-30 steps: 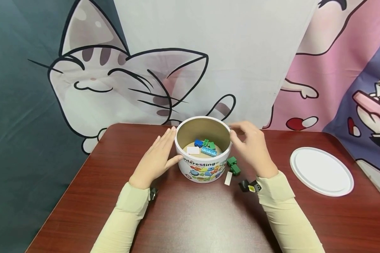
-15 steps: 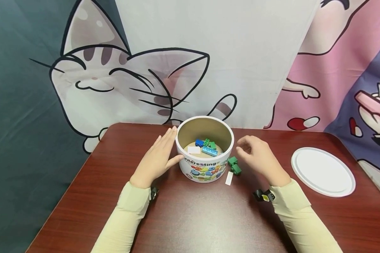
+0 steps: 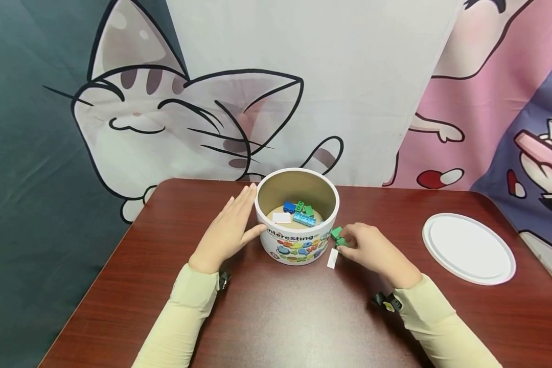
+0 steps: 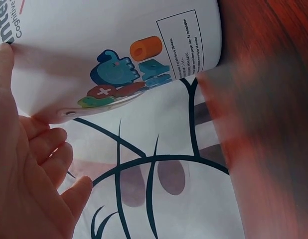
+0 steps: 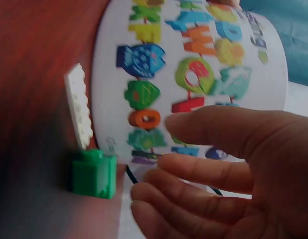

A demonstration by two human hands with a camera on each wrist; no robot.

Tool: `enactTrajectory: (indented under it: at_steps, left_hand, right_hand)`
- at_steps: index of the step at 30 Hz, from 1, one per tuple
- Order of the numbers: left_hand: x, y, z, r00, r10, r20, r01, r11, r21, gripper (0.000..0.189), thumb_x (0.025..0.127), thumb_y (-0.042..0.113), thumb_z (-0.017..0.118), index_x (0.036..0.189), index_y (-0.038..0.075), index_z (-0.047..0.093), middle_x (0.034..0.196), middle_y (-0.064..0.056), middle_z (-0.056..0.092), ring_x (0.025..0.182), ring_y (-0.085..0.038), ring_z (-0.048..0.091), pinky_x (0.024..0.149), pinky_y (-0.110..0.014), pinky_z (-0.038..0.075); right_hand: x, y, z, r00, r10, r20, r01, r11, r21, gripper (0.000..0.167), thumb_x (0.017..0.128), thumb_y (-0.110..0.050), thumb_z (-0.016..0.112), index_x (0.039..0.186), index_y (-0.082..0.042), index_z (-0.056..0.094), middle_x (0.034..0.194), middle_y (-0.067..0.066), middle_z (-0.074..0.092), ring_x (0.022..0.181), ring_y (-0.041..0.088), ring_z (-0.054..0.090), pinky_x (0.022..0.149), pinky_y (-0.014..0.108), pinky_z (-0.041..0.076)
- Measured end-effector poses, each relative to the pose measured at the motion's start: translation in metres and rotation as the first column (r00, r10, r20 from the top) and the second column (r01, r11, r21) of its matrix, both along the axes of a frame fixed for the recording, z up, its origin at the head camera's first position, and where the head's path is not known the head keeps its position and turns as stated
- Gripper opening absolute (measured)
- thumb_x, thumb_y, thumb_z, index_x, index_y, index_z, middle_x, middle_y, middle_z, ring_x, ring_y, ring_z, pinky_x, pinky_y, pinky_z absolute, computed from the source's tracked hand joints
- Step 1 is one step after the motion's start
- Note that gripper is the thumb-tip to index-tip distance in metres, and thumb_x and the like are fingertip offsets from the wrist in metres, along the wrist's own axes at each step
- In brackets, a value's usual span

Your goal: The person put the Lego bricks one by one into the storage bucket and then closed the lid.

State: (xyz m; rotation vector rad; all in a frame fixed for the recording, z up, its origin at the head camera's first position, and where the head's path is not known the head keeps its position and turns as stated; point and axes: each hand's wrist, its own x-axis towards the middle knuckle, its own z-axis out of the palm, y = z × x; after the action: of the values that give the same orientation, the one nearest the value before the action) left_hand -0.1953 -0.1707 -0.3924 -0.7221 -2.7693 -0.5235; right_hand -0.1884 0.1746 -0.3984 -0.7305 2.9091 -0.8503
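Observation:
A white round tub (image 3: 269, 240) with printed toy pictures holds a white brick (image 3: 281, 217), a dark blue brick (image 3: 289, 207), a light blue brick (image 3: 304, 220) and green bricks (image 3: 308, 210). My left hand (image 3: 225, 232) rests against its left side, fingers straight and thumb on the front. Right of the tub, my right hand (image 3: 372, 250) has its fingertips at green bricks (image 3: 336, 233) on the table, partly hiding them. In the right wrist view, thumb and fingers stand apart beside a green brick (image 5: 94, 174), with nothing between them. A flat white brick (image 3: 332, 258) lies just in front.
The white round lid (image 3: 469, 249) lies on the right side of the brown table (image 3: 276, 317). Behind the table's far edge hangs a cloth backdrop (image 3: 359, 92) with cartoon animals.
My right hand has moved from the tub's right rim, away and then down to the green bricks on the table. The left hand stays in place against the tub.

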Motion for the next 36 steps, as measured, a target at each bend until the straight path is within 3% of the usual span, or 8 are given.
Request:
enactTrajectory:
  at_steps: [7, 10, 14, 25, 36]
  left_hand:
    - [0.000, 0.000, 0.000, 1.000, -0.001, -0.009, 0.001, 1.000, 0.001, 0.088, 0.099, 0.050, 0.060, 0.162, 0.004, 0.019, 0.168, -0.011, 0.020, 0.155, -0.023, 0.015, 0.124, -0.050, 0.018]
    - [0.000, 0.000, 0.000, 1.000, -0.004, -0.010, 0.004, 1.000, -0.002, 0.088, 0.099, 0.048, 0.061, 0.162, 0.003, 0.019, 0.168, -0.011, 0.020, 0.155, -0.023, 0.015, 0.124, -0.050, 0.018]
    - [0.000, -0.001, 0.000, 1.000, -0.005, -0.008, 0.005, 1.000, -0.003, 0.088, 0.099, 0.047, 0.061, 0.162, 0.003, 0.019, 0.168, -0.011, 0.020, 0.155, -0.022, 0.015, 0.125, -0.049, 0.018]
    - [0.001, -0.001, 0.001, 1.000, -0.003, -0.006, 0.003, 1.000, -0.010, 0.088, 0.099, 0.049, 0.061, 0.162, 0.004, 0.018, 0.168, -0.010, 0.019, 0.156, -0.021, 0.014, 0.124, -0.049, 0.018]
    - [0.000, -0.001, 0.001, 1.000, -0.002, -0.007, 0.002, 1.000, -0.007, 0.089, 0.099, 0.050, 0.061, 0.162, 0.005, 0.017, 0.168, -0.009, 0.019, 0.155, -0.022, 0.015, 0.124, -0.049, 0.018]
  right_hand:
    - [0.007, -0.010, -0.009, 0.998, 0.063, 0.006, -0.064, 0.996, 0.070, 0.014, 0.081, -0.006, 0.079, 0.093, -0.001, 0.073, 0.072, 0.000, 0.057, 0.068, 0.011, 0.051, 0.058, 0.027, 0.046]
    - [0.007, -0.014, -0.013, 0.995, 0.095, -0.004, -0.095, 0.992, 0.082, 0.008, 0.079, -0.004, 0.077, 0.084, -0.007, 0.071, 0.061, -0.005, 0.048, 0.063, 0.007, 0.043, 0.053, 0.023, 0.038]
    - [0.008, -0.017, -0.016, 0.993, 0.119, -0.009, -0.117, 0.988, 0.101, 0.018, 0.078, -0.004, 0.077, 0.074, -0.014, 0.064, 0.054, -0.010, 0.044, 0.056, 0.003, 0.041, 0.050, 0.022, 0.036]
    - [0.008, -0.026, -0.021, 0.997, 0.078, -0.024, -0.071, 0.971, 0.227, 0.025, 0.072, -0.006, 0.078, 0.066, -0.012, 0.054, 0.062, -0.006, 0.045, 0.061, 0.014, 0.044, 0.054, 0.030, 0.043]
    - [0.010, -0.024, -0.018, 0.999, 0.050, -0.016, -0.046, 0.980, 0.195, 0.022, 0.072, -0.011, 0.076, 0.071, -0.010, 0.053, 0.065, -0.003, 0.043, 0.063, 0.014, 0.043, 0.054, 0.028, 0.039]
